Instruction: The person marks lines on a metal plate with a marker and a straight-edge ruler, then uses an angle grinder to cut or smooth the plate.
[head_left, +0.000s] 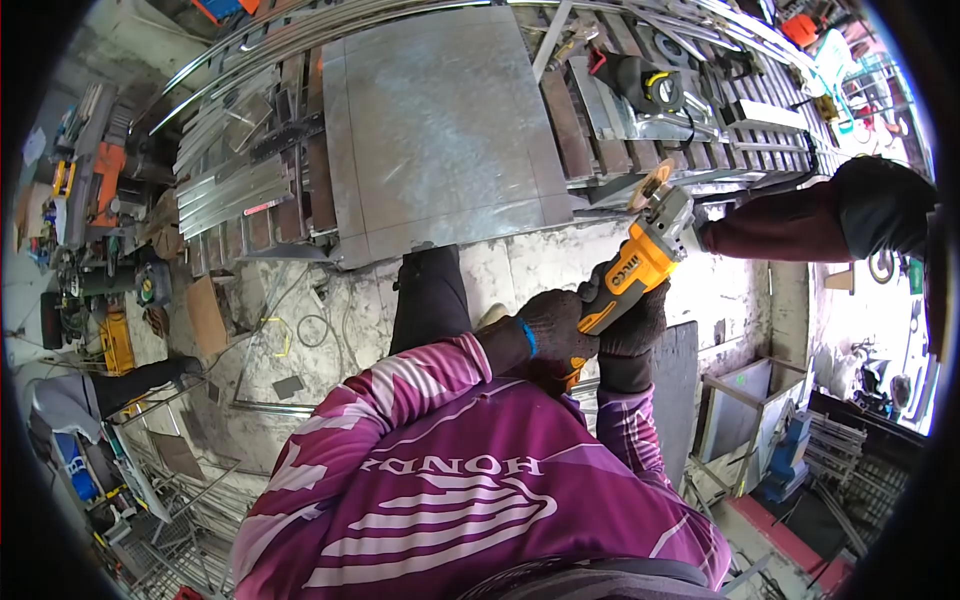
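A yellow and grey angle grinder (630, 270) is held in front of my chest, its cutting disc (652, 185) pointing up and away from me. My left hand (550, 322), in a dark knit glove with a blue band at the wrist, is closed on the grinder's rear part. My right hand (637, 325), also gloved, grips the body from the other side; its fingers are partly hidden behind the tool. Beyond the hands, a large grey metal sheet (440, 130) lies on a slatted metal workbench (572, 135). Thin lines run near the sheet's edges.
A tape measure (663, 90) and other tools lie on the bench to the right. Metal strips (235, 200) rest at its left. One person's dark-clothed limb (790, 222) reaches in at right; another person (65, 395) is at far left. A metal frame box (745, 400) stands right of me.
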